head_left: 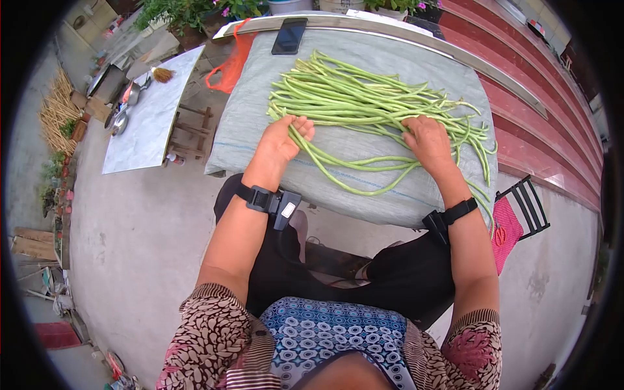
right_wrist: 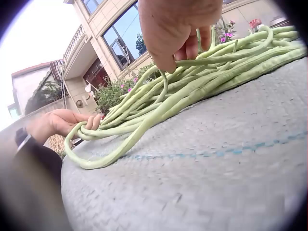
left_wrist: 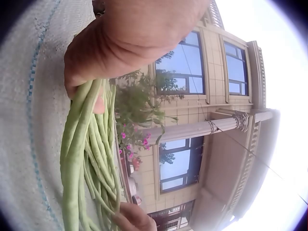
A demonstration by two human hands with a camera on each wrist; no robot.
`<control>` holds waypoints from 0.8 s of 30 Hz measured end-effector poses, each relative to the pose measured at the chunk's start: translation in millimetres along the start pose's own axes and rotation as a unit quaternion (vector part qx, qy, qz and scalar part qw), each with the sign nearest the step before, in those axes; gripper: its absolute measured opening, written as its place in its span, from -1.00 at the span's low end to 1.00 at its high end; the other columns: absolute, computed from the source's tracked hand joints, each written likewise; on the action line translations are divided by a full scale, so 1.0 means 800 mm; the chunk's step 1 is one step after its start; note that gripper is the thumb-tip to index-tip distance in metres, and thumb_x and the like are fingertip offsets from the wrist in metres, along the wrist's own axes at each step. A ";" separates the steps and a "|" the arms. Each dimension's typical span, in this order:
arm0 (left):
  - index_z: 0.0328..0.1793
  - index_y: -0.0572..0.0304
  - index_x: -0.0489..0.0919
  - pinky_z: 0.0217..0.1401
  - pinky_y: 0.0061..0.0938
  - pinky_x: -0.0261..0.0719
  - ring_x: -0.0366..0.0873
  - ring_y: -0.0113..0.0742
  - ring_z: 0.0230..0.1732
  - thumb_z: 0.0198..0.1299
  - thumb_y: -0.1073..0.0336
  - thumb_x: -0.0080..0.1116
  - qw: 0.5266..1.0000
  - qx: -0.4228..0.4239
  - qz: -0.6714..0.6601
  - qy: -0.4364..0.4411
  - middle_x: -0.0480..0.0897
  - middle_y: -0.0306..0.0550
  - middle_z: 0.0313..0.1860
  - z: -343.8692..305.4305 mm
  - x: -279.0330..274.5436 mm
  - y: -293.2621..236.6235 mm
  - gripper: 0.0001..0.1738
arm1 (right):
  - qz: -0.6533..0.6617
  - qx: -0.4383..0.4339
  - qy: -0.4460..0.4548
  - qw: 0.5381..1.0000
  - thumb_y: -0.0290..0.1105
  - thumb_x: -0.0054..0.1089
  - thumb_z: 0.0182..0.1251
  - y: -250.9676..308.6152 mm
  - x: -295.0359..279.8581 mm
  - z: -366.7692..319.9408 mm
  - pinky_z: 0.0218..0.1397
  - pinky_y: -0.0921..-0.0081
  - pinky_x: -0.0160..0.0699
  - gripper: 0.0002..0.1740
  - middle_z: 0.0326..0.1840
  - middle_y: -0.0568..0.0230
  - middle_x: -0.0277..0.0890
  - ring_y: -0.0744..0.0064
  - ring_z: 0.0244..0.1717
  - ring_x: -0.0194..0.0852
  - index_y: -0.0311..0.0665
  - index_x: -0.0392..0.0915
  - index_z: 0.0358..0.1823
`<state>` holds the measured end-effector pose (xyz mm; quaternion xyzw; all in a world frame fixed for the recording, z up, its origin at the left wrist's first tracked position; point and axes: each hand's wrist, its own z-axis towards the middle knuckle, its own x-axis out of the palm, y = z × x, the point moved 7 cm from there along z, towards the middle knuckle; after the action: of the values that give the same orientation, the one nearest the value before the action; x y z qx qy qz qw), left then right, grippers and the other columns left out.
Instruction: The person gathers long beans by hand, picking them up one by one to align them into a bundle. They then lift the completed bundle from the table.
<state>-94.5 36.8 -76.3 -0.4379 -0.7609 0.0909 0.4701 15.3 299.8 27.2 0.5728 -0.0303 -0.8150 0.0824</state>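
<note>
A pile of long green yardlong beans (head_left: pixel 354 97) lies across a grey woven sheet (head_left: pixel 260 153) in the head view. My left hand (head_left: pixel 288 136) grips a few beans near their ends at the pile's left side. Those beans curve toward me in loose loops over the sheet, as the looped bean (right_wrist: pixel 137 134) shows in the right wrist view. Toward the pile's right end, my right hand (head_left: pixel 429 142) pinches a bean between thumb and fingers, seen closer in the right wrist view. The left palm hides the gripped ends in the left wrist view.
A black phone (head_left: pixel 290 36) lies at the sheet's far edge, beside an orange plastic bag (head_left: pixel 234 65). Red steps (head_left: pixel 520 97) rise at the right, with a pink-covered chair (head_left: pixel 507 224) below. A low table (head_left: pixel 153 110) holding metal pots and a brush stands at the left.
</note>
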 end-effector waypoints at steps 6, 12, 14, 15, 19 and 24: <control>-0.07 0.32 0.19 0.10 -0.02 0.47 0.40 0.15 0.12 0.34 0.36 -0.34 1.000 0.007 0.013 0.020 0.35 0.26 0.13 -0.008 0.011 -0.003 -0.83 | 0.385 0.082 -0.010 0.919 -0.43 0.13 0.12 -0.007 -0.013 -0.001 -0.37 0.58 0.30 -0.87 -0.49 0.44 0.36 0.58 -0.43 0.32 -0.23 0.50 -0.28; -0.07 0.33 0.18 0.15 0.04 0.42 0.37 0.21 0.16 0.33 0.39 -0.40 0.999 0.007 -0.023 0.023 0.31 0.33 0.17 -0.012 0.014 -0.003 -0.83 | 0.526 0.045 0.255 0.810 -0.36 0.22 0.16 0.066 -0.017 -0.022 -0.46 0.74 0.18 -0.87 -0.59 0.56 0.30 0.78 -0.55 0.16 -0.27 0.55 -0.37; -0.07 0.32 0.18 0.14 0.02 0.43 0.38 0.19 0.14 0.34 0.37 -0.43 1.000 0.013 -0.020 0.020 0.33 0.32 0.16 -0.013 0.013 -0.005 -0.81 | 0.526 0.043 0.290 0.798 -0.37 0.24 0.14 0.069 -0.018 -0.023 -0.46 0.73 0.18 -0.87 -0.59 0.56 0.31 0.77 -0.54 0.17 -0.27 0.56 -0.39; -0.06 0.32 0.19 0.13 0.01 0.43 0.39 0.17 0.13 0.35 0.35 -0.44 1.000 0.014 -0.016 0.023 0.34 0.30 0.14 -0.012 0.013 -0.005 -0.80 | 0.526 0.042 0.306 0.792 -0.37 0.25 0.13 0.069 -0.018 -0.025 -0.45 0.72 0.18 -0.87 -0.59 0.57 0.32 0.77 -0.54 0.17 -0.27 0.57 -0.40; 0.04 0.31 0.20 0.08 -0.05 0.45 0.44 0.04 0.06 0.39 0.23 -0.50 0.999 0.026 -0.015 0.013 0.41 0.19 0.06 -0.005 0.007 -0.004 -0.68 | 0.511 0.041 0.341 0.788 -0.36 0.25 0.12 0.067 -0.019 -0.029 -0.46 0.69 0.17 -0.87 -0.62 0.58 0.32 0.75 -0.55 0.16 -0.27 0.58 -0.38; 0.18 0.31 0.18 0.05 -0.04 0.45 0.45 -0.05 -0.04 0.41 0.19 -0.53 0.998 0.061 0.015 -0.027 0.46 0.11 -0.04 -0.008 0.002 -0.007 -0.59 | 0.457 0.072 0.326 0.824 -0.37 0.25 0.11 0.041 0.007 -0.033 -0.47 0.66 0.18 -0.88 -0.62 0.55 0.36 0.75 -0.53 0.20 -0.27 0.58 -0.40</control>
<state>-92.6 33.1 -68.7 -0.4172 -0.7596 0.1559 0.4740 41.8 267.4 17.5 0.7302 -0.3186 -0.4449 0.4091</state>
